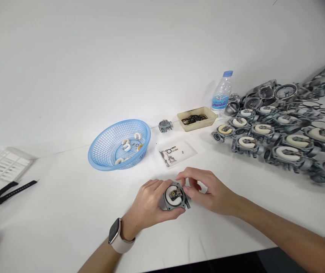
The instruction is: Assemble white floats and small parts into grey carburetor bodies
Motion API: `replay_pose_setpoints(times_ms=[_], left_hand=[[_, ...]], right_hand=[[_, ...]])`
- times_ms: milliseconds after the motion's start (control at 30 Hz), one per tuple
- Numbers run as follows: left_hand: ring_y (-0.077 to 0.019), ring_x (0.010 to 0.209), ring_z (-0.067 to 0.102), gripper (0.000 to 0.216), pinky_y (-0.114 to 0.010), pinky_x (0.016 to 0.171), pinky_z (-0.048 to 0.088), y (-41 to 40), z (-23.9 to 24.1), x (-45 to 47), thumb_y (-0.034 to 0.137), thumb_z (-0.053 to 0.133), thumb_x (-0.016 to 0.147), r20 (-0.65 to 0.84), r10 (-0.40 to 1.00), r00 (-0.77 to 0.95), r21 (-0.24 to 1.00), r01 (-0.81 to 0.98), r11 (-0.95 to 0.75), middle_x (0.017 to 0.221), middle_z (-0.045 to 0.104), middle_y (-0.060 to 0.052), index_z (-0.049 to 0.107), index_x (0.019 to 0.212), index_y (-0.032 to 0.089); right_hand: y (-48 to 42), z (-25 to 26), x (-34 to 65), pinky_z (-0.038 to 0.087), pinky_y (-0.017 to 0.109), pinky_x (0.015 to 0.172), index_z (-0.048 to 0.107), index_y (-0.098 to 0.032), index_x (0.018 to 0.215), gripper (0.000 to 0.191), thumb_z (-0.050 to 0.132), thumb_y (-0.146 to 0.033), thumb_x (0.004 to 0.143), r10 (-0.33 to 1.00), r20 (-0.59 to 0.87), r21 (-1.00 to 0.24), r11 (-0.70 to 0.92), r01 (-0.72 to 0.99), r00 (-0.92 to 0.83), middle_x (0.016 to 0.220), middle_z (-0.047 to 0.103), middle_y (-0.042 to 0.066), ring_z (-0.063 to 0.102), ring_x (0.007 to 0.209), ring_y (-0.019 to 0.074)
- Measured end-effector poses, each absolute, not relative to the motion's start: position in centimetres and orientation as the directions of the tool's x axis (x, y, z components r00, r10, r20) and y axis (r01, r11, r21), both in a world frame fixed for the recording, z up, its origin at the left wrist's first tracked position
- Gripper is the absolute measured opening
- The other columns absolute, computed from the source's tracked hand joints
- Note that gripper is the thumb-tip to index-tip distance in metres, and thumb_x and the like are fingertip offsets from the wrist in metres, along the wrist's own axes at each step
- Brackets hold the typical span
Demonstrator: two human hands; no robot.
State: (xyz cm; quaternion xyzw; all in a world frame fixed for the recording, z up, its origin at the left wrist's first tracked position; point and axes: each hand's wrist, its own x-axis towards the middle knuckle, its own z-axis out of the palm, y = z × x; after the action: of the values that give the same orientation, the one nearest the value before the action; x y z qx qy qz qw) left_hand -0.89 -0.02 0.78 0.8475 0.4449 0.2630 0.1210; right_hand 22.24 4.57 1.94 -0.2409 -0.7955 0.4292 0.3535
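Observation:
A grey metal carburetor (pixel 168 203) with its bowl side facing up lies in my left hand (pixel 148 203), whose fingers and thumb wrap round it. Inside its rim sits a white C-shaped float (pixel 175 201) around brass fittings. My right hand (pixel 208 191) is at the carburetor's right edge, fingers curled, with the index finger and thumb touching the rim. Whether a small part is between those fingertips is hidden. Beyond my hands a shallow clear tray (pixel 186 154) holds a black ring, a brass jet and several small metal parts.
A blue plastic basket (pixel 94 157) with white floats stands left of the tray. Behind are another carburetor (pixel 165 126), a beige box (pixel 198 126) of black rings and a water bottle (pixel 222 93). Many carburetors (pixel 290 153) crowd the right. A black strap (pixel 11 192) lies left.

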Motion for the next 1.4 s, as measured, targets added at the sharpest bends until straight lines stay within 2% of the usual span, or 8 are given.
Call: replay_pose_setpoints(times_ms=[100, 233, 367, 533, 667, 800, 933, 1400], left_hand=[[-0.0246, 0.080, 0.068, 0.056, -0.041, 0.075, 0.053, 0.0, 0.8, -0.9, 0.051, 0.078, 0.079, 0.324, 0.824, 0.464, 0.433, 0.702, -0.565, 0.094, 0.072, -0.003, 0.055, 0.121, 0.022], [-0.0239, 0.078, 0.067, 0.052, -0.039, 0.073, 0.053, 0.0, 0.9, -0.9, 0.053, 0.076, 0.081, 0.334, 0.818, 0.469, 0.417, 0.705, -0.574, 0.093, 0.072, -0.004, 0.056, 0.118, 0.022], [-0.0242, 0.079, 0.068, 0.052, -0.039, 0.073, 0.053, 0.0, 0.9, -1.0, 0.056, 0.073, 0.082, 0.352, 0.811, 0.468, 0.408, 0.703, -0.583, 0.093, 0.072, -0.006, 0.057, 0.117, 0.021], [-0.0236, 0.078, 0.068, 0.053, -0.038, 0.073, 0.053, 0.0, 0.9, -1.0, 0.054, 0.074, 0.082, 0.350, 0.806, 0.477, 0.410, 0.696, -0.590, 0.093, 0.072, -0.005, 0.056, 0.119, 0.021], [-0.0240, 0.077, 0.068, 0.053, -0.038, 0.073, 0.053, 0.0, 0.9, -0.9, 0.053, 0.075, 0.081, 0.353, 0.808, 0.473, 0.405, 0.701, -0.587, 0.092, 0.072, -0.005, 0.057, 0.118, 0.021], [-0.0232, 0.077, 0.068, 0.051, -0.038, 0.072, 0.053, 0.0, 0.9, -0.9, 0.050, 0.076, 0.080, 0.357, 0.809, 0.467, 0.426, 0.689, -0.586, 0.093, 0.073, -0.004, 0.058, 0.118, 0.021], [-0.0224, 0.076, 0.067, 0.050, -0.038, 0.071, 0.054, 0.0, 0.8, -1.0, 0.051, 0.075, 0.081, 0.388, 0.794, 0.467, 0.417, 0.680, -0.604, 0.093, 0.073, -0.005, 0.059, 0.117, 0.020], [-0.0237, 0.078, 0.070, 0.059, -0.039, 0.075, 0.055, 0.2, 1.0, -1.0, 0.062, 0.072, 0.081, 0.352, 0.816, 0.459, 0.419, 0.702, -0.576, 0.088, 0.073, -0.004, 0.060, 0.121, 0.021]], right_hand=[[4.6, 2.3, 22.4, 0.046, 0.028, 0.067, 0.057, -0.029, 0.130, 0.035, 0.054, -0.020, 0.096, 0.712, 0.276, -0.906, 0.416, 0.072, -0.646, 0.112, 0.062, 0.003, 0.051, 0.071, 0.0113], [4.7, 2.7, 22.5, 0.046, 0.027, 0.065, 0.057, -0.027, 0.131, 0.033, 0.043, -0.023, 0.102, 0.728, 0.148, -0.968, 0.244, 0.052, -0.669, 0.110, 0.062, 0.004, 0.050, 0.069, 0.0112], [4.7, 3.0, 22.4, 0.044, 0.027, 0.063, 0.059, -0.026, 0.129, 0.032, 0.044, -0.024, 0.101, 0.750, 0.122, -0.973, 0.219, 0.070, -0.650, 0.116, 0.061, 0.006, 0.048, 0.069, 0.0114], [4.9, 3.1, 22.3, 0.042, 0.028, 0.060, 0.059, -0.024, 0.129, 0.032, 0.038, -0.025, 0.104, 0.725, 0.040, -0.994, 0.099, 0.047, -0.687, 0.100, 0.062, 0.004, 0.043, 0.061, 0.0102], [4.7, 3.1, 22.5, 0.046, 0.028, 0.065, 0.059, -0.027, 0.127, 0.032, 0.047, -0.021, 0.097, 0.742, 0.128, -0.968, 0.237, 0.079, -0.658, 0.112, 0.058, 0.005, 0.049, 0.071, 0.0118], [4.4, 3.0, 22.5, 0.049, 0.027, 0.066, 0.052, -0.031, 0.135, 0.057, 0.065, -0.014, 0.082, 0.649, 0.213, -0.910, 0.405, 0.094, -0.730, 0.119, 0.054, 0.004, 0.054, 0.076, 0.0124], [4.4, 2.8, 22.3, 0.048, 0.027, 0.063, 0.052, -0.032, 0.135, 0.059, 0.064, -0.009, 0.082, 0.645, 0.237, -0.838, 0.514, 0.184, -0.726, 0.128, 0.052, 0.005, 0.049, 0.068, 0.0093], [4.7, 2.5, 22.4, 0.041, 0.023, 0.051, 0.056, -0.031, 0.131, 0.051, 0.059, -0.008, 0.085, 0.699, 0.241, -0.874, 0.458, 0.163, -0.673, 0.109, 0.064, 0.003, 0.041, 0.056, 0.0084]])
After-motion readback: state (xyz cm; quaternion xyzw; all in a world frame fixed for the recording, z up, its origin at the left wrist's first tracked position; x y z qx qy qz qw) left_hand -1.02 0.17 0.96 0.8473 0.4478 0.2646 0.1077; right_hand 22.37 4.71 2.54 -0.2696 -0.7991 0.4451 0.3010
